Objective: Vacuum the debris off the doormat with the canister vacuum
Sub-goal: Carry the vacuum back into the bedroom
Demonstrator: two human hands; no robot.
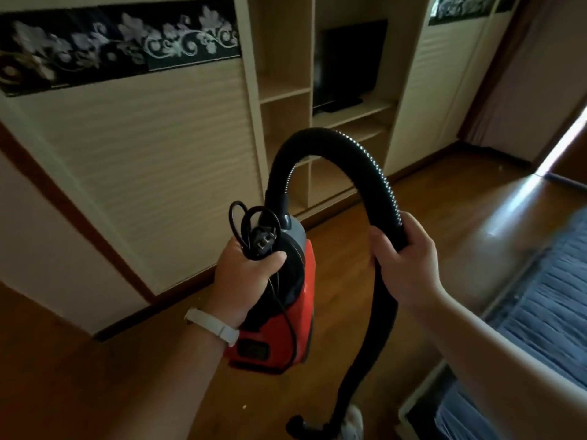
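Behind the canister vacuum point(286, 338) stands a pale wardrobe point(143, 154) with open shelves, and under the vacuum is the wooden floor point(127, 392). To the right of the vacuum, at the edge of the view, lies a blue ribbed fabric point(540, 312); I cannot tell if this is the doormat, and no debris is visible. The red vacuum is lifted off the floor, with its long axis about vertical and its hose end pointing up and away from the person. The black hose point(365, 147) rises from the top of the vacuum, bends over to its right and then falls down to the nozzle point(301, 425) near the floor, below the vacuum. The left hand point(244, 274) is the nearer one to the vacuum body: its fingers are closed around the top of the vacuum together with the coiled cord point(251, 217), and the plug point(265, 241) lies just above the thumb. The right hand point(409, 258), to the right of the vacuum, grips the hose with the fingers wrapped fully around it. I think the cord must be released and plugged in before any cleaning can begin
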